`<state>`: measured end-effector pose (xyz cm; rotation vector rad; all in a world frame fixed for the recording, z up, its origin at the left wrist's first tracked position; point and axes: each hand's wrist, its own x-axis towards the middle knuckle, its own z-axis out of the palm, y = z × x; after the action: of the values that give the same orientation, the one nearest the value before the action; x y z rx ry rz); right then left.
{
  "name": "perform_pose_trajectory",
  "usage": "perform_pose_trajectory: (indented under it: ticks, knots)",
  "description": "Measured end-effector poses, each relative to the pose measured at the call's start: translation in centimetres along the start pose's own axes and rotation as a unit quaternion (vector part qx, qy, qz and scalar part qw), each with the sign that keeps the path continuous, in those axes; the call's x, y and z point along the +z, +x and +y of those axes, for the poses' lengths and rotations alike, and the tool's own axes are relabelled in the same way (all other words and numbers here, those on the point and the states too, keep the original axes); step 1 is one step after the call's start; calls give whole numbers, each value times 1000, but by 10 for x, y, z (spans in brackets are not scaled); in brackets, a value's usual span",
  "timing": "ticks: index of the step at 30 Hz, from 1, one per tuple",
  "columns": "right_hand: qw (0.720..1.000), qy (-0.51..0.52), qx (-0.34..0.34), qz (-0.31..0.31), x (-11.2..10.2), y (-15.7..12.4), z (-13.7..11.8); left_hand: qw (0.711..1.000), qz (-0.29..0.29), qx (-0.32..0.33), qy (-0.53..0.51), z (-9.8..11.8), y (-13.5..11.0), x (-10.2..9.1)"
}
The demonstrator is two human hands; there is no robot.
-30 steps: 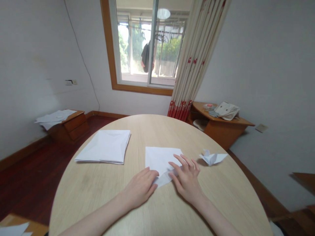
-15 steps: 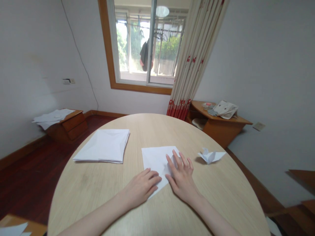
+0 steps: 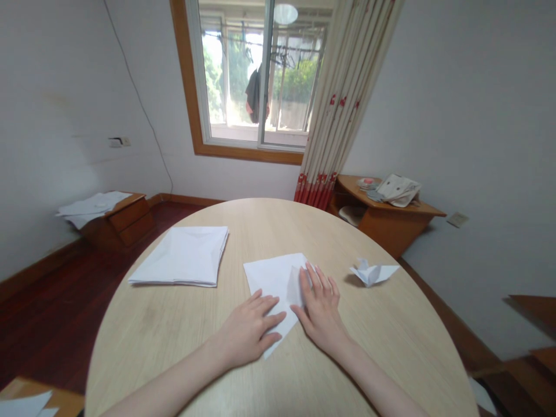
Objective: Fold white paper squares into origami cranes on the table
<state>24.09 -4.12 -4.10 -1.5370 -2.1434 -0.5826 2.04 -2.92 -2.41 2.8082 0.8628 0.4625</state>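
**Pressed flat, pinching nothing, one slide away from trouble**

Through the head camera I had the whole scene in one view. The left hand (image 3: 247, 330) and the right hand (image 3: 321, 315) both lay open, palms down and fingers spread. Neither pinched anything; they only pressed. Beneath them a white paper sheet (image 3: 271, 284) lay on the round wood-grain table (image 3: 143, 353), close to its near edge, with one corner pointing toward the wearer. The left hand's fingers covered its lower left edge, and the right hand's fingertips (image 3: 319, 278) rested on its right side, just beside a raised flap (image 3: 296, 286).

I judged the risk to lie there. Only light pressure held the paper, so a sideways drag from either hand could have slid it across the smooth tabletop, and the flap could have sprung up had those fingertips lifted. A folded white paper stack (image 3: 180, 258) lay to the left, and a small folded paper figure (image 3: 373, 273) lay to the right. A wide sweep of the right hand could have knocked that light figure aside. The cloth bag (image 3: 398, 190) on the corner table (image 3: 391, 217) sat well out of reach.
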Motion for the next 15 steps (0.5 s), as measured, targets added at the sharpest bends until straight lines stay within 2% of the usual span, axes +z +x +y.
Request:
perform_pose_trajectory:
  ticks: [15]
  knots:
    - [1000,-10,22,3,4,4,-2,999,-27,-12,25,10,2,-10]
